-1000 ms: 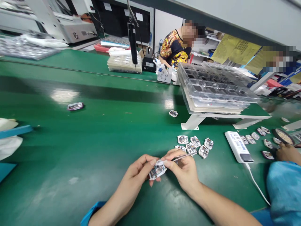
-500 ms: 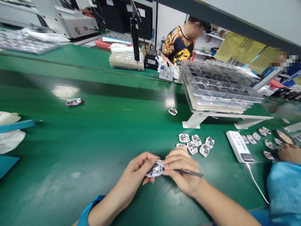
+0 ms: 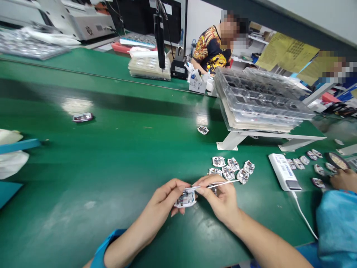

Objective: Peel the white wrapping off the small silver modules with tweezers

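One small white open-faced module [image 3: 185, 198]

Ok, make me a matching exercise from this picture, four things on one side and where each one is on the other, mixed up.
Things:
1. small white circuit module
2. thin metal tweezers
3. stack of clear plastic trays
4. white rectangular power bank

Places:
A. on the white raised stand
B. flat on the green table, cable attached
C. in the left hand
D. in the right hand

Pairs: 1-C, 2-D, 3-A, 4-B
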`<action>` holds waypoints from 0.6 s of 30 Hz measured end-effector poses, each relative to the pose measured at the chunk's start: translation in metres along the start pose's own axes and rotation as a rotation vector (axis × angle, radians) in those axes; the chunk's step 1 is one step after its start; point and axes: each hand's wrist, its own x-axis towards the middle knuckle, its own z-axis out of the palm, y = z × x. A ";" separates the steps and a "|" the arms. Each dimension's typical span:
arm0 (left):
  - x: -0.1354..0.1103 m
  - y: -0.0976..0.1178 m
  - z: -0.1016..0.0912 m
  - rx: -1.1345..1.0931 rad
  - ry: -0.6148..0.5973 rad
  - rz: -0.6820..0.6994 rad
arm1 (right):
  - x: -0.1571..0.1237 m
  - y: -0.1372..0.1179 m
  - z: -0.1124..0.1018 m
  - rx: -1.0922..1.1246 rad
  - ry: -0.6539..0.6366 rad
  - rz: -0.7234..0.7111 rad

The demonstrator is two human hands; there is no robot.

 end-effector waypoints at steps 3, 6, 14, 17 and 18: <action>-0.001 0.000 0.001 0.010 0.000 -0.007 | 0.001 0.002 -0.001 0.073 -0.007 0.110; 0.000 0.000 0.001 0.008 0.001 -0.021 | 0.002 0.002 -0.002 0.087 -0.015 0.137; 0.003 0.002 0.001 -0.041 0.005 -0.087 | 0.002 -0.002 -0.002 0.015 -0.065 0.104; 0.002 0.002 0.001 -0.046 0.012 -0.096 | 0.002 0.001 -0.003 0.056 -0.040 0.126; 0.002 0.002 0.001 -0.047 0.015 -0.100 | 0.002 0.002 -0.003 0.052 -0.033 0.117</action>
